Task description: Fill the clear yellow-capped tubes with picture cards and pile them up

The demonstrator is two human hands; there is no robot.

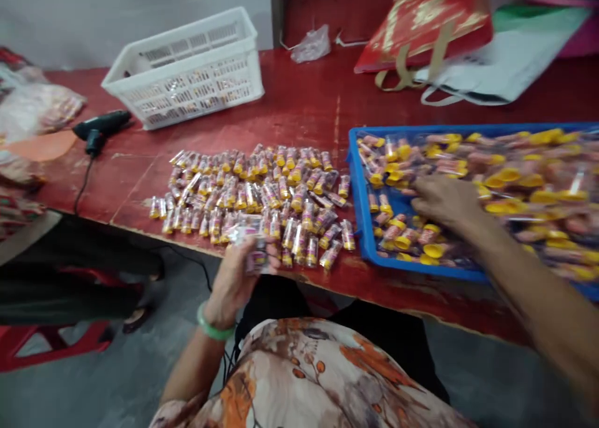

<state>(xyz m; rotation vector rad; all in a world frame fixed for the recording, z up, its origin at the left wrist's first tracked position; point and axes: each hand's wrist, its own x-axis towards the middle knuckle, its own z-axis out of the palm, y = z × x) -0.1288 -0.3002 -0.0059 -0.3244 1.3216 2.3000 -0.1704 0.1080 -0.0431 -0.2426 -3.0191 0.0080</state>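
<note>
The left grip [234, 275] held clear packets [256, 261] near the front edge of the bench [304, 107], beside wrapped tubes [299, 241]. The right grip [437, 202] lay among yellow-ended tubes [509, 175] in the blue tray [358, 188], its closure indiscernible; picking seemed in hand, calling for a light pinch.

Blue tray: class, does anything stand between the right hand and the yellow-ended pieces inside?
Nothing visible does. The right hand reaches over the near rim of the blue tray and is beside some yellow-ended pieces; blur hides whether it touches one.
</note>
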